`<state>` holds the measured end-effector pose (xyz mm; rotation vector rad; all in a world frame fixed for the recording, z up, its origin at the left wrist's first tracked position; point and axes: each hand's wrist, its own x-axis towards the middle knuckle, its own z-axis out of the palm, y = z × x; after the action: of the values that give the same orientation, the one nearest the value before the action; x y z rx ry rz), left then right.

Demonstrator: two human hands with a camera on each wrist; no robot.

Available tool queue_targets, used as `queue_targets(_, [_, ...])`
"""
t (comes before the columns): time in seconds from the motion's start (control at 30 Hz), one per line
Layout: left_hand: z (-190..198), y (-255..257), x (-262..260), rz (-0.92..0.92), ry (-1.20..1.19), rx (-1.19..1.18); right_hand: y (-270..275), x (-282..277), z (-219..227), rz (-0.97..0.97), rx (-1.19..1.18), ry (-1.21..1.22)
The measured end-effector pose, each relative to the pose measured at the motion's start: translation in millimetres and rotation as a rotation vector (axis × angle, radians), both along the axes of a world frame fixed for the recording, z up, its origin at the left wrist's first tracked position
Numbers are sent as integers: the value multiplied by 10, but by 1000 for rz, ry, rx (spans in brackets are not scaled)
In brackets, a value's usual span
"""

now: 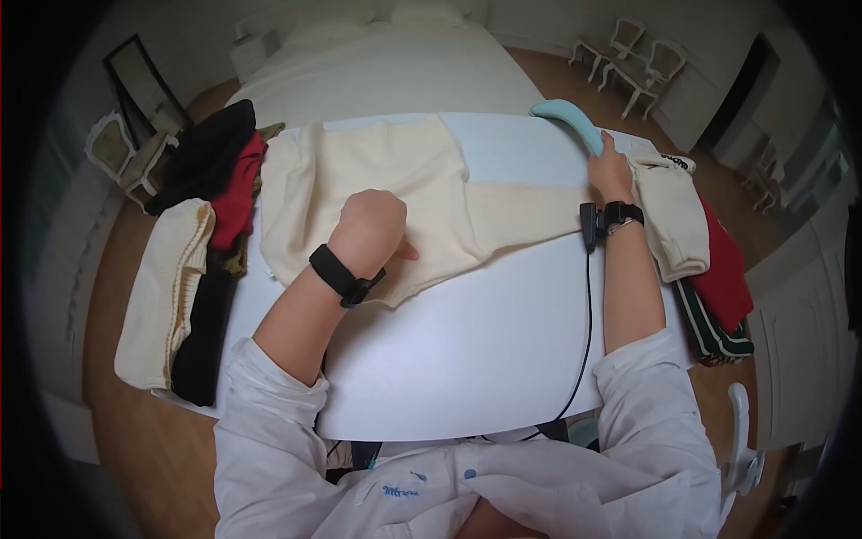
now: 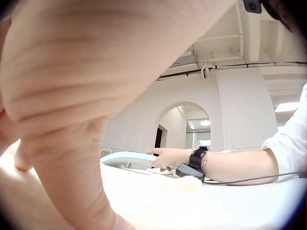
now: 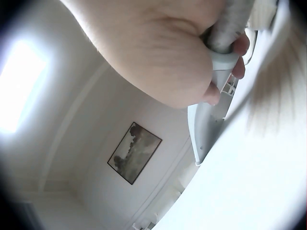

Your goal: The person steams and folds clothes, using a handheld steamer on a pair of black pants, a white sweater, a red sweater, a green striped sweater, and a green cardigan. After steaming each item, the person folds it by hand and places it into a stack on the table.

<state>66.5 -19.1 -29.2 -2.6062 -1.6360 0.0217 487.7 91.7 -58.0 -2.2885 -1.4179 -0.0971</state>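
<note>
A cream knitted garment [image 1: 395, 171] lies spread on the white table, one sleeve [image 1: 525, 216] stretched to the right. My left hand [image 1: 373, 229] is over the garment's body, a fingertip on the cloth; in the left wrist view the hand [image 2: 62, 96] fills the near side. At the table's right far side, my right hand [image 1: 611, 175] grips one end of a light blue curved object [image 1: 570, 121], beyond the sleeve's cuff end. The right wrist view shows the fingers wrapped around that object [image 3: 204, 122], close to the white tabletop.
Folded clothes, cream [image 1: 166, 296], black and red, are stacked along the table's left edge. Another stack, with a cream piece [image 1: 673, 216] on top, stands at the right edge. A cable [image 1: 588, 332] runs from the right wrist over the table [image 1: 449, 359]. A bed [image 1: 386, 72] stands beyond.
</note>
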Motion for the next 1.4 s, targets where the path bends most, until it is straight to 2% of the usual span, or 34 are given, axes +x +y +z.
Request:
queue_targets(0.13, [-18,2,-7,-14,-9,23,-14,24,-22,0,-22,35])
queue_targets(0.23, [8,2,19,10,16,5,12,59,-78,7,20,-32])
queue_targets(0.33, [-42,42,7,16,36,5,-48,0,14,11,-35,49])
queue_targets(0.43, [4,8,15,4,35,19,-193,-177,189,47,-165,-81])
queue_targets(0.5, [-1,16,18,1,17,15,-383,-495,396,10,-111,-452])
queue_targets(0.53, [-6,17,16,3,1,9,-441,-615,534,9,-111,-453])
queue_targets(0.6, [-2,28,5,-2,-1,5,-550,-877,820,510,12,-288])
queue_targets(0.67, [-25,37,-22,-2,1,2,-797,-1313,972,808,-12,-43])
queue_targets(0.73, [-68,68,-46,-38,33,53,-1090,-1719,940,1133,-167,-16])
queue_targets(0.8, [-14,40,-19,-22,34,40,-1304,-2044,787,1274,-344,-105])
queue_targets(0.87, [19,17,10,-10,33,26,-1444,-2240,597,1393,-303,-169])
queue_targets(0.97, [-27,97,-56,-31,53,28,-1442,-2364,424,1363,-209,-170])
queue_targets(1.13, [-170,462,-303,-1,-8,-221,-1317,-2318,369,1386,-238,-257])
queue_targets(1.17, [-68,424,-290,-1,-7,-219,-1287,-2307,372,1384,-234,-275])
queue_targets(1.2, [117,321,-278,51,-117,-300,-1267,-2280,412,1383,-233,-275])
queue_targets(1.23, [280,229,-272,104,-227,-383,-1244,-2234,478,1337,-130,-218])
queue_targets(1.27, [394,160,-277,105,-226,-385,-1222,-2185,551,1289,-31,-162])
queue_targets(1.37, [523,110,-342,-252,-125,96,-1204,-2031,877,1096,246,62])
queue_targets(1.4, [604,32,-321,-249,-126,94,-1208,-1981,959,1040,362,121])
